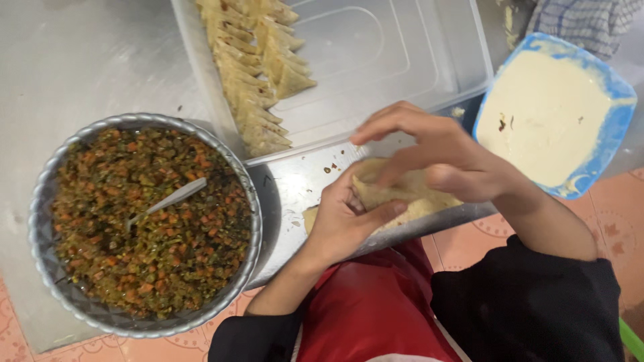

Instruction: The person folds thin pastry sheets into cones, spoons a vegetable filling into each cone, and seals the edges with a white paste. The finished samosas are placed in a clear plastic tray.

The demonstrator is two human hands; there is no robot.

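I see many folded pastries [258, 74] already in the tray [402, 60]; my left hand [345, 218] and right hand [439, 157] grip one pastry sheet [416, 194] (unsealed), filling bowl [144, 224] full.

Two hands: left hand [342, 224], right hand [436, 154]. One dough wrapper [409, 191]. One metal bowl [40, 201] with one spoon [168, 201]. One plastic tray [402, 53]. One blue dish [620, 114]. Folded pastries [258, 74] too many to count.

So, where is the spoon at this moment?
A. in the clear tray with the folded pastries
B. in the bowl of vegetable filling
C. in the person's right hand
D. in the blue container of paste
B: the spoon lies in the bowl of vegetable filling, away from both hands.
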